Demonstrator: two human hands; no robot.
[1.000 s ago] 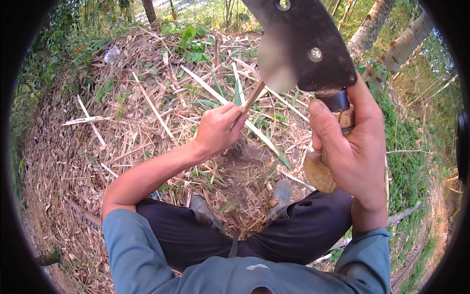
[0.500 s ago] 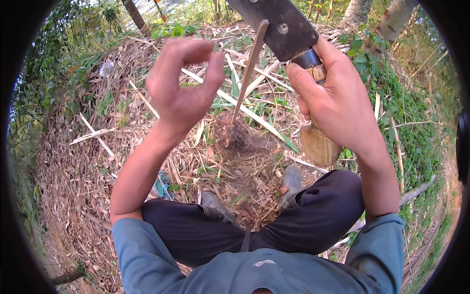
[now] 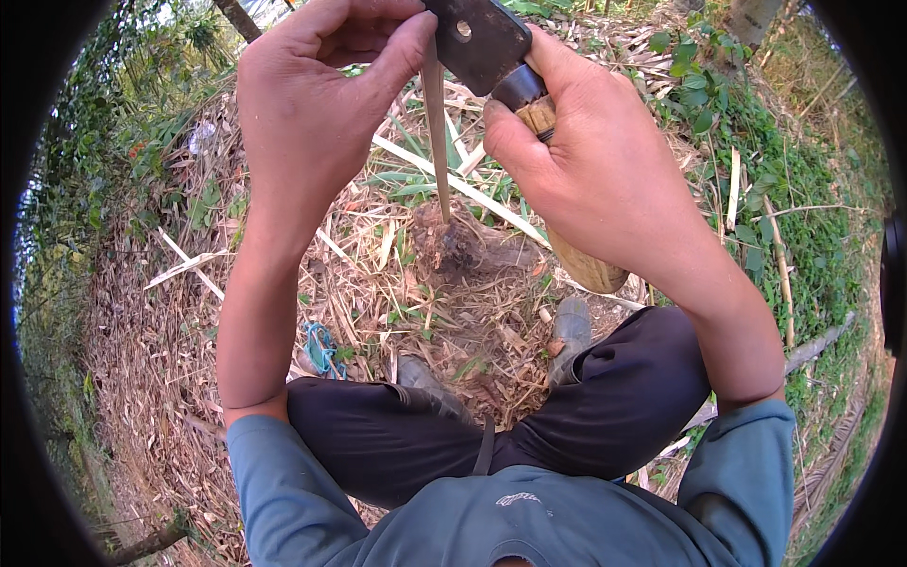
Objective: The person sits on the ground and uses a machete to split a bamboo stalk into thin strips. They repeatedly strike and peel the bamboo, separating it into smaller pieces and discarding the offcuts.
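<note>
My right hand [image 3: 605, 161] is wrapped round the wooden handle [image 3: 586, 263] of a machete with a dark, broad blade [image 3: 482, 42]. The blade has a round hole close to the handle and runs out of the top edge. A narrow, tapered wooden stick [image 3: 436, 132] stands almost upright, its lower end against a dark, rough chunk of wood [image 3: 446, 248] on the ground. At the stick's upper end my left hand [image 3: 307, 104] is closed in a pinch, thumb and fingers beside the blade. The exact contact there is partly hidden.
Dry leaves and pale split strips [image 3: 463, 194] litter the ground. A turquoise corded thing [image 3: 321, 350] lies by my left knee. My boots [image 3: 571, 331] stand either side of the litter. Green plants [image 3: 756, 142] and a branch [image 3: 820, 352] are at the right.
My left hand has moved up and closed at the stick's top. My right hand and the machete have shifted left, and the stick now stands more upright.
</note>
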